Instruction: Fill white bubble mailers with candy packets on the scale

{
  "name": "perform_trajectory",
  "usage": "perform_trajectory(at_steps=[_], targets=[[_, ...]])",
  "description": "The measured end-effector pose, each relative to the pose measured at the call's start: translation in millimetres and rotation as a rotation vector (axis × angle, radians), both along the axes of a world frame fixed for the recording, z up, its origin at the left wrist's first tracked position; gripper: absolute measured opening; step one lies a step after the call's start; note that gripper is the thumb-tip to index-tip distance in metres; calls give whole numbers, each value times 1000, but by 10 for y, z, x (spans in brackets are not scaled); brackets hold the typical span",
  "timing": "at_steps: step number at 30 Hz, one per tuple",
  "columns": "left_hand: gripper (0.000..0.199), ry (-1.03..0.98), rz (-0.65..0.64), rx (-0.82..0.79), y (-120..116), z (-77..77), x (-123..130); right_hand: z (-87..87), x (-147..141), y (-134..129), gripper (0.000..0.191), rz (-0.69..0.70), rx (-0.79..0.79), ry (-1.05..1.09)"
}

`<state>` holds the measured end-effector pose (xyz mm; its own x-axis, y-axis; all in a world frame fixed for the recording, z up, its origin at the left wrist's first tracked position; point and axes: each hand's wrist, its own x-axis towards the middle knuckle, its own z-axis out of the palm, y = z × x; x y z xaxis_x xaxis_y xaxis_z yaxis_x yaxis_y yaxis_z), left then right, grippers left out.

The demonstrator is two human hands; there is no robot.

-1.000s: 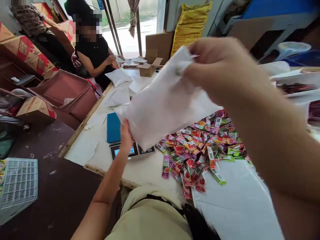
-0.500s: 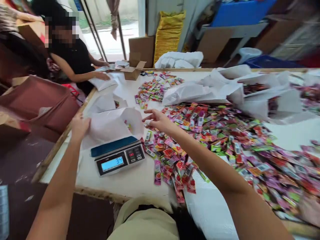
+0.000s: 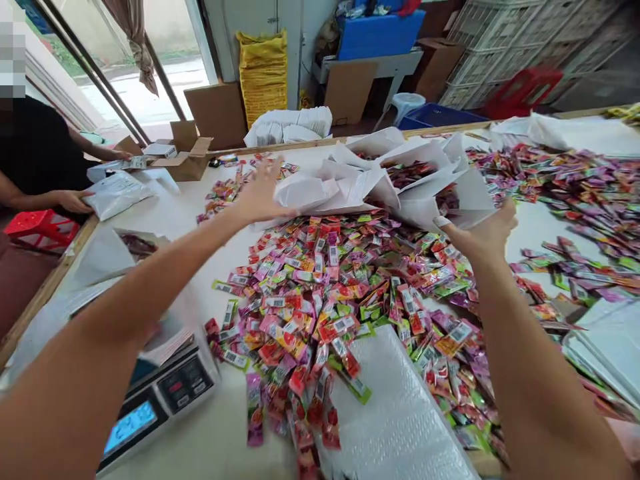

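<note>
A pale table with a wooden edge fills most of the frame, and across its middle spreads a loose heap of small, brightly coloured packets. Behind the heap, in the upper middle, the open white bags lie crowded together on their sides, packets showing in the mouths of some. A white textured sheet lies at the lower middle, with packets overlapping its upper left edge. At the left edge, a person in black has a hand at a filled white bag. The scale sits at the lower left, its display lit and partly covered by the left forearm. A yellow bundle stands at the upper middle, and an open cardboard box sits on the table at the upper left. The right hand, right of centre, is wide open around the right end of the bags, thumb at a bag's edge; whether it grips cannot be told. The left hand, blurred, is spread open beside their left end, with nothing visibly in its grasp.
</note>
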<state>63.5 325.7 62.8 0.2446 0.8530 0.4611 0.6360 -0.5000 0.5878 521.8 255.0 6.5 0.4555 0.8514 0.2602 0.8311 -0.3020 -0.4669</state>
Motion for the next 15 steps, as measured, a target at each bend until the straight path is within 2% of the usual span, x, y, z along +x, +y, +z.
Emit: perform_trajectory(at_steps=[3,6,8,10,12,15], targets=[[138,103,-23,-97,509,-385,891,113,115,632,130,49,-46,-23],[155,345,54,-285,812,-509,1475,154,200,1383,145,-55,-122,89],[161,443,99,-330,1003,-501,1679,144,273,1807,152,-115,-133,131],[164,498,106,-325,1246,-496,1770,119,364,2120,151,-123,-116,146],[163,515,78,-309,1537,-539,1803,81,458,2338,147,-129,-121,156],[149,504,3,-289,1952,-714,1850,-35,555,2574,139,-105,-205,91]])
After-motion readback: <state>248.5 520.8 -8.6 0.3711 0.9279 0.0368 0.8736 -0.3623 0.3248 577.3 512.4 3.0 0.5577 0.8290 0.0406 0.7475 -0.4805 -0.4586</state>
